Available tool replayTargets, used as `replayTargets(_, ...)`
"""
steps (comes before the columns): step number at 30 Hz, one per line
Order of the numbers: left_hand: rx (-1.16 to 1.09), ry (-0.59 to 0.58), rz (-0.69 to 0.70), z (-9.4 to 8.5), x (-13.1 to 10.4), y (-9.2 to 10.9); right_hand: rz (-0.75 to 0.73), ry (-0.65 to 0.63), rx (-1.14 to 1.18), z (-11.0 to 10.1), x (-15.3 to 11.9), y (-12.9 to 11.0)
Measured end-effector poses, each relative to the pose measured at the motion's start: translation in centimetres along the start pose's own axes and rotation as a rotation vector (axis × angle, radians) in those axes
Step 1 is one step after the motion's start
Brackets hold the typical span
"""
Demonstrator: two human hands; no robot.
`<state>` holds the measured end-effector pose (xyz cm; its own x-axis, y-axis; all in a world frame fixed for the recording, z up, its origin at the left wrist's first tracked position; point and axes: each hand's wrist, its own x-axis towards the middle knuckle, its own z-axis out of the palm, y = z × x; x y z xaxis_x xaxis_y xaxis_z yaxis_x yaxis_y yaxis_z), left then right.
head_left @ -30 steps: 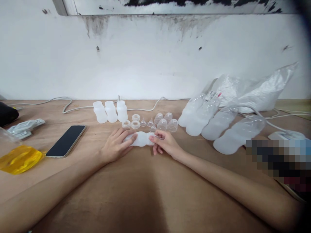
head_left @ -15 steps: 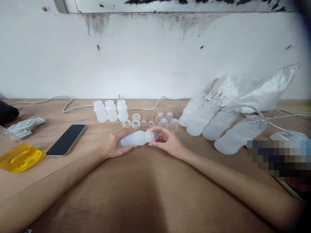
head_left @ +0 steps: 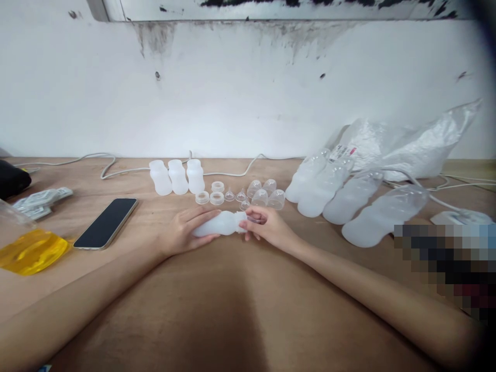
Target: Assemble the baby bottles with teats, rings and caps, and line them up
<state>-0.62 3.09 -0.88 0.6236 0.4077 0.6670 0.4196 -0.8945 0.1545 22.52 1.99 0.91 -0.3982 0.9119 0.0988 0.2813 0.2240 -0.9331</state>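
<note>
Your left hand (head_left: pixel 188 229) is closed around the body of a white translucent, waisted plastic bottle (head_left: pixel 219 224); your right hand (head_left: pixel 267 226) pinches its collar end. Bottle lies sideways between your hands, low over the brown wood-grain table (head_left: pixel 186 315), front of the small parts. Can't tell if it touches the surface.

Table runs back to a white painted wall (head_left: pixel 217 93): dark stains under a grey metal-edged frame (head_left: pixel 248 11) up top, a few small holes. White cable (head_left: pixel 248 169) snakes along the wall base. Shadow falls across the near middle of the surface.

Behind the bottle: white ring collars (head_left: pixel 217 198), clear teats (head_left: pixel 229 195), clear dome caps (head_left: pixel 259 197). Three white waisted bottles (head_left: pixel 177 177) stand upright, back left. On your right, four capped frosted bottles (head_left: pixel 364 225) lie slanted by a shiny clear plastic bag (head_left: pixel 414 150). On your left, black-screen phone (head_left: pixel 106 223) and a clear bag of yellow liquid (head_left: pixel 34 251). Far right edge is pixelated, unreadable.
</note>
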Motion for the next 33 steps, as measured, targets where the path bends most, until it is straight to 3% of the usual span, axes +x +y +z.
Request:
replayTargets(4,0.043,0.003,0.063,0.0,0.0,-0.1,0.045,-0.049,0.079,0.2,0.0,-0.2)
replayTargets(9,0.005,0.021,0.002,0.2,0.1,-0.2,0.091,-0.077,-0.038,-0.3,0.5,-0.3)
replayTargets(13,-0.017,0.048,-0.064,0.3,0.2,-0.1,-0.101,0.005,-0.284,-1.4,0.7,-0.7)
replayTargets(16,-0.019,0.039,-0.088,0.2,0.2,0.0,-0.293,-0.053,-0.417,-2.2,0.5,-1.3)
replayTargets(19,-0.020,0.019,-0.119,0.0,0.2,0.1,-0.369,-0.071,-0.470,-2.4,0.3,-1.5)
replayTargets(26,0.005,0.013,-0.096,-0.1,0.0,-0.1,-0.249,0.009,-0.333,-1.6,0.2,-0.7)
replayTargets(33,0.027,0.050,0.028,-0.2,0.2,0.0,-0.095,-0.045,-0.112,-1.1,-0.1,-0.8)
